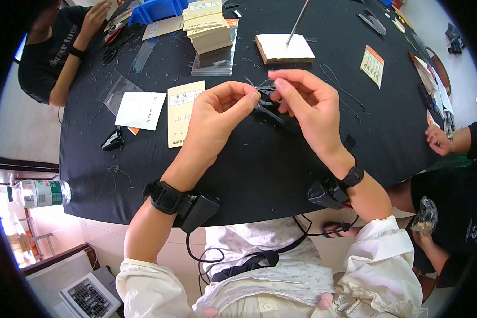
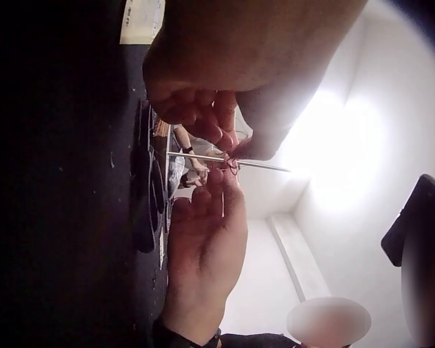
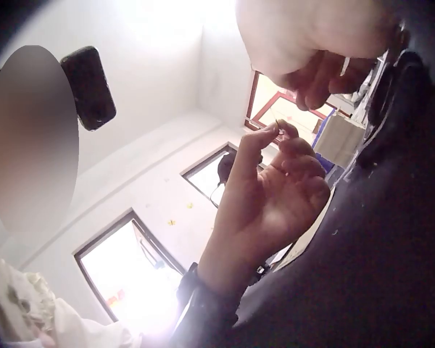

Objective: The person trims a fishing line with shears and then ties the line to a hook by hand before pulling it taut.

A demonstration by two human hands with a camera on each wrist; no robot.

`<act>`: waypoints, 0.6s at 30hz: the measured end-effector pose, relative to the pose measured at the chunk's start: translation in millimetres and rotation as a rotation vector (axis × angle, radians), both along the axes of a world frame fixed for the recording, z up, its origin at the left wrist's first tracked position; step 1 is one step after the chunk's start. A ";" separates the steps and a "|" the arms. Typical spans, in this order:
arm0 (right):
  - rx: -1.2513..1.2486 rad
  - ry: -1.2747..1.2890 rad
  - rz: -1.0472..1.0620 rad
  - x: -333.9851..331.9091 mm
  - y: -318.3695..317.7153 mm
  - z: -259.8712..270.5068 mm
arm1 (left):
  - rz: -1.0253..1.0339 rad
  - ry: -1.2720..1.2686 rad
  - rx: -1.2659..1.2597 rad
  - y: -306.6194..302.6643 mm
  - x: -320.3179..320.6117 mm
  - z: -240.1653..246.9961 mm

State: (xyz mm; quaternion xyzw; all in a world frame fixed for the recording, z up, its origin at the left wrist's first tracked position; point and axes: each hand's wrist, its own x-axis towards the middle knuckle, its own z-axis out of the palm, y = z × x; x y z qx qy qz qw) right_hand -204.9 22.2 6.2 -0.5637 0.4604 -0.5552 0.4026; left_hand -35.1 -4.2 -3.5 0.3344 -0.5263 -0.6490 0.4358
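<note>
My left hand pinches something tiny between thumb and index fingertip, over the middle of the black table. A fine thread shows as a small reddish loop at the fingertips in the left wrist view. Facing it, my right hand has its thumb and index fingertips close together at the thread. The right wrist view shows the left hand with a tiny piece at its fingertips, too small to name. Below the hands, partly hidden, is a dark curved object.
A metal rod rises from a white-topped block beyond the hands. Stacked cards, a white card with small hooks and a yellow card lie leftward. Dark cord lies right. Other people sit at both sides.
</note>
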 end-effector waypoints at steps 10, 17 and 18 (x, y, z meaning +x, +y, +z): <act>-0.081 0.019 0.053 0.2 0.6 -9.2 | 0.099 0.053 0.121 -6.0 1.9 -9.3; -0.013 0.095 0.105 5.1 2.3 -10.4 | 0.119 0.028 0.058 -2.9 -1.0 -4.3; 0.002 0.066 0.107 5.2 2.3 -10.6 | 0.108 0.029 0.053 -2.8 -0.6 -4.4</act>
